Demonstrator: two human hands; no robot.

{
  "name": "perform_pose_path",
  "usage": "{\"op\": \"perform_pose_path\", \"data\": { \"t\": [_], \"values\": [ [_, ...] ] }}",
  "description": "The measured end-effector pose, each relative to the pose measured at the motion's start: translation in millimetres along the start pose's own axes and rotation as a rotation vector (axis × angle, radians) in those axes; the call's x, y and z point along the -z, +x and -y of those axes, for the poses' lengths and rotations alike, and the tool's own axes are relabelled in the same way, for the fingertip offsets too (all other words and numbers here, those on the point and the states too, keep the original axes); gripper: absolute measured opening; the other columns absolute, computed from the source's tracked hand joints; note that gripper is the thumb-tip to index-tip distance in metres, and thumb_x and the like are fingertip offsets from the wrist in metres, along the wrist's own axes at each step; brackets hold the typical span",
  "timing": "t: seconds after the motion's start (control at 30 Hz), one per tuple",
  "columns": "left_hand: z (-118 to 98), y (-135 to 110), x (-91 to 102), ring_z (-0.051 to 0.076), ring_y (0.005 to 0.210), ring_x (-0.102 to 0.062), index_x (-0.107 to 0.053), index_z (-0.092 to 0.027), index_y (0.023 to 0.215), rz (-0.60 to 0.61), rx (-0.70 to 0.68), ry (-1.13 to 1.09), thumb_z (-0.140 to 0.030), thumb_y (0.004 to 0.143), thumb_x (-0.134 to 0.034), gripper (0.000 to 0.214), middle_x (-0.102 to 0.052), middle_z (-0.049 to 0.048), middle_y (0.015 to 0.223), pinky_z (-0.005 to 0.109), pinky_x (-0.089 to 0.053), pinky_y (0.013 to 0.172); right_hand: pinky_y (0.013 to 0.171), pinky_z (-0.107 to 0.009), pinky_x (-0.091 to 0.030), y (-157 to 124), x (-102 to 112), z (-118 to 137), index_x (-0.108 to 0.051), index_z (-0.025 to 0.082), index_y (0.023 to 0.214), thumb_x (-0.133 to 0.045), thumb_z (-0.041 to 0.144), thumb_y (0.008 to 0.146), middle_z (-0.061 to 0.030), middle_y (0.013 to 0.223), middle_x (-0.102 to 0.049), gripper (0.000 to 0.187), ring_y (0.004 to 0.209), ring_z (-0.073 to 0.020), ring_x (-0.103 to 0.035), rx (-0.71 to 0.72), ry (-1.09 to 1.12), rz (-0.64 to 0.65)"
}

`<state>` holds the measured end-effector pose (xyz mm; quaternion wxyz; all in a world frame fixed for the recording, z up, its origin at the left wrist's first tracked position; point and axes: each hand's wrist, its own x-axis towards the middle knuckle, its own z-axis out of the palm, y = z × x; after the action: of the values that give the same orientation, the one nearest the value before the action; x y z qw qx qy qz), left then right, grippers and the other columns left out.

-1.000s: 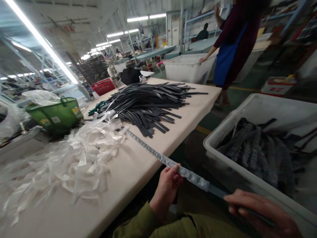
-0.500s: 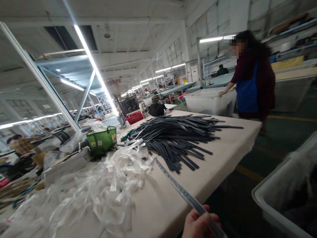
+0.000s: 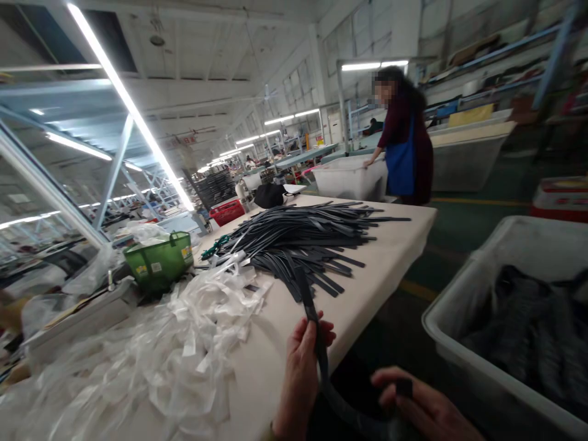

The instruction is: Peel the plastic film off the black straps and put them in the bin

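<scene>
My left hand point(image 3: 301, 367) grips a long dark strip point(image 3: 307, 300) near the table's front edge; the strip runs up from my fingers toward the pile. My right hand point(image 3: 420, 407) holds the strip's lower end, which curves between the two hands below the table edge. A big pile of dark strips point(image 3: 303, 236) lies on the beige table point(image 3: 390, 251) beyond my hands. A heap of clear plastic sleeves point(image 3: 184, 343) lies on the table left of my left hand.
A white bin point(image 3: 452, 334) holding dark bundles stands on the floor to my right. A green basket point(image 3: 158, 263) sits at the table's far left. A person in a blue apron point(image 3: 404, 159) stands at another white bin point(image 3: 351, 177) behind the table.
The strip in my hands showed a clear, shiny sleeve before; now it is bare and dark. The view dropped back down, and my right hand and the bin are in sight again.
</scene>
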<state>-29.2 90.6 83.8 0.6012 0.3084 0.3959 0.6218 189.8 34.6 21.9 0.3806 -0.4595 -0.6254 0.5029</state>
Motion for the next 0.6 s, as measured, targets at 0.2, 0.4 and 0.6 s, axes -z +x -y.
{"op": "perform_pose_path", "data": {
  "t": [0.2,0.4,0.6],
  "values": [
    [27.3,-35.5,3.3,0.020,0.082,-0.068,-0.070,-0.012,0.109,0.304,0.184,0.231,-0.049,0.085,-0.066,0.045,-0.075,0.0093,0.090,0.028,-0.050,0.079,0.101,-0.052,-0.045,46.8,2.0,72.7,-0.077,0.021,0.101,-0.053,0.062,0.090,-0.0118,0.146,-0.049,0.049,0.119,-0.0347,-0.058,0.201,0.314,0.048],
    [12.5,-42.5,-20.7,0.028,0.114,-0.060,-0.066,-0.019,0.122,0.370,0.041,0.374,-0.046,0.084,-0.066,0.047,-0.070,0.0078,0.119,0.034,-0.047,0.098,0.104,-0.046,-0.041,61.3,-22.5,81.4,-0.075,0.023,0.099,-0.052,0.056,0.094,-0.0087,0.119,-0.070,0.040,0.116,-0.0287,-0.059,0.269,0.291,-0.154],
    [36.4,-43.9,-22.1,0.024,0.094,-0.063,-0.070,-0.015,0.103,0.330,0.042,0.409,-0.051,0.086,-0.062,0.041,-0.072,0.0072,0.098,0.030,-0.048,0.086,0.101,-0.044,-0.043,46.4,-27.4,79.2,-0.076,0.020,0.094,-0.056,0.058,0.091,-0.0089,0.111,-0.073,0.043,0.109,-0.0279,-0.063,0.185,0.332,-0.114]
  ]
}}
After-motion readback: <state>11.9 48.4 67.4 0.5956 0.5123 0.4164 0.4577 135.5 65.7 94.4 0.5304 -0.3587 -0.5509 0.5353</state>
